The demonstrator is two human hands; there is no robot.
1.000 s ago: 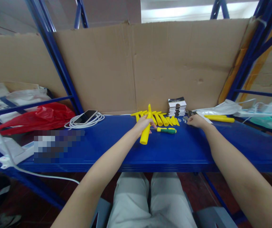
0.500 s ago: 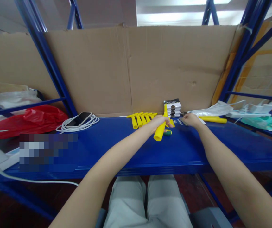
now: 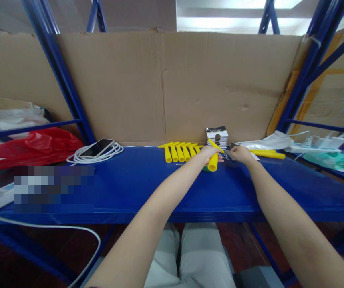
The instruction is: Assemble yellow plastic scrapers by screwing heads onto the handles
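My left hand (image 3: 210,153) is closed around a yellow T-shaped plastic handle (image 3: 213,163), its round hollow end facing me. Under that handle, a green screwdriver grip (image 3: 207,169) shows in part. Just right of it, my right hand (image 3: 240,153) has its fingers pinched together low over small dark and shiny pieces (image 3: 229,156); whatever the fingertips hold is too small to make out. Several matching yellow handles (image 3: 178,152) lie in a row left of my left hand. A stack of small black-and-white boxes (image 3: 217,138) stands behind both hands.
More yellow handles (image 3: 268,154) lie right of my right hand, near a white plastic bag (image 3: 264,141). On the left of the blue table (image 3: 147,192) are a phone (image 3: 97,148) on a coiled white cable (image 3: 111,152) and a red bag (image 3: 36,148). Cardboard (image 3: 114,88) walls the back.
My left hand has shifted slightly right with the yellow handle, tilting its crosspiece toward the right hand. The right hand stays nearly in place. The whole view has shifted a little.
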